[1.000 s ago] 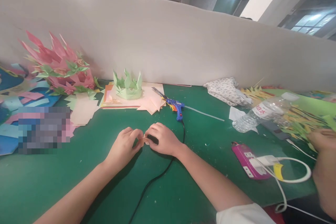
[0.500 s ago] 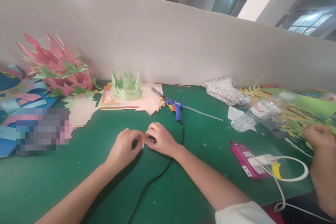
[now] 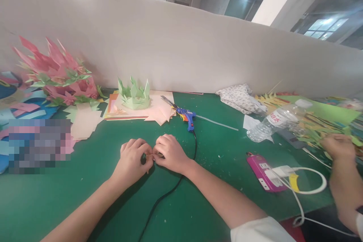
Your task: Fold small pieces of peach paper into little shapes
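Pinching the small, narrow, peach-coloured paper piece (image 3: 149, 155) with our left hand (image 3: 131, 159) and right hand (image 3: 170, 154), we should press lightly and evenly to avoid tearing it.

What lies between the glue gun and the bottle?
In the head view, a clear stick runs from the glue gun toward the bottle; past its tip come bare table and white paper by the bottle.
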A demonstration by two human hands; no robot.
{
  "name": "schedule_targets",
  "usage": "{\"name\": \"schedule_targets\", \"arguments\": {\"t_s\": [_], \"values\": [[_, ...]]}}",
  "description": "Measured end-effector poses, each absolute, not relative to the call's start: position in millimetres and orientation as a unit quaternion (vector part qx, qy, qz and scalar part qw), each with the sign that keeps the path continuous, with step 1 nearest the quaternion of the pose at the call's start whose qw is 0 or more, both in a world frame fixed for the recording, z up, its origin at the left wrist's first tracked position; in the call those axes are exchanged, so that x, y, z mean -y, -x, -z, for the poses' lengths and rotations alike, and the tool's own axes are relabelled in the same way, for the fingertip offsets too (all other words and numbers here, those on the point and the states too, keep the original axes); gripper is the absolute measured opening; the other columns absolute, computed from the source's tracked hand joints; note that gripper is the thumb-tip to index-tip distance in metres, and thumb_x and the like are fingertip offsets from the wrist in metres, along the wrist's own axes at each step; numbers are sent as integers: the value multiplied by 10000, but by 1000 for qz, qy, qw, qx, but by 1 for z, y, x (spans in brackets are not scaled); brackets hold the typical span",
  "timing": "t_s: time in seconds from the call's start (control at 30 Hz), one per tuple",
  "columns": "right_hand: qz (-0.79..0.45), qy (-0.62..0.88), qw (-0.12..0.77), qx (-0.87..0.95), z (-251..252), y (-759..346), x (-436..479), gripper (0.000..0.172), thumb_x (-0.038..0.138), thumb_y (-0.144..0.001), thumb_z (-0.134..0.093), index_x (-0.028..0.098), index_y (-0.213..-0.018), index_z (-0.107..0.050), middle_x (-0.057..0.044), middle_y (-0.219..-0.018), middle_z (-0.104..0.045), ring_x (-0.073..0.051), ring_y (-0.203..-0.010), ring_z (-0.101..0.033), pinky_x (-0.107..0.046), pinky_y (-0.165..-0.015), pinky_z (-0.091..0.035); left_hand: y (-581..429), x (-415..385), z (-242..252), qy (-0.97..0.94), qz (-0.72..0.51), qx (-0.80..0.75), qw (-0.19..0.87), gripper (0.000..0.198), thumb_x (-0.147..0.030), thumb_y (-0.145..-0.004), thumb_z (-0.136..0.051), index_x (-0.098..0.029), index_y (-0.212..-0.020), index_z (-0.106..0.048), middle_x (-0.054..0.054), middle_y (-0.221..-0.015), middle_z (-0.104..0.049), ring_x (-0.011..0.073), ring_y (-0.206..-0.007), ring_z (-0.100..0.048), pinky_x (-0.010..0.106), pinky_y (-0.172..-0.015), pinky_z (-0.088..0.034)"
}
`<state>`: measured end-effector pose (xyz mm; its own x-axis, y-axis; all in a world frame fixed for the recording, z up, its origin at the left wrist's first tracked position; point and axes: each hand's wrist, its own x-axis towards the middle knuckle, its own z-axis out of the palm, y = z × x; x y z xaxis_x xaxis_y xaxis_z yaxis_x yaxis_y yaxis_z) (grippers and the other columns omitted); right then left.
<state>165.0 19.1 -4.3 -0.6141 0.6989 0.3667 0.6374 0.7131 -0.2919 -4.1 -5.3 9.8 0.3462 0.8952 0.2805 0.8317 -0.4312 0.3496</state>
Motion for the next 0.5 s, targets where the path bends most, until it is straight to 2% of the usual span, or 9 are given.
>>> {"name": "schedule_targets", "arguments": {"t_s": [0.1,0.3,0.5], "values": [[-70,373,235,895,3,-164,-18,85,186,-735,-571,179,-662,-528,-9,-742,-490,-157,-748,-399,-296,-700,-305,4,6,-10,-824,-224,-514,82,55,-213,-740,-469,-219,-713,-516,22,-934,-617,228,-888,-495,386,-786,-333],[-80,376,273,882,-1,-165,-18,65,176,-756,-555,184,-692,-550,-16,-759,-502,-161,-775,-411,-304,-740,-318,5,5,-12,-819,-225,-514,119,89,-229,-787,-436,-228,-736,-509,1,-790,-636,229,-893,-502,395,-790,-312],[-71,379,306,871,-3,-168,-19,102,224,-814,-530,197,-745,-601,-27,-784,-505,-165,-799,-434,-314,-763,-324,5,5,-13,-813,-243,-517,110,91,-225,-788,-449,-224,-726,-516,9,-849,-657,235,-915,-502,390,-786,-307]]}}
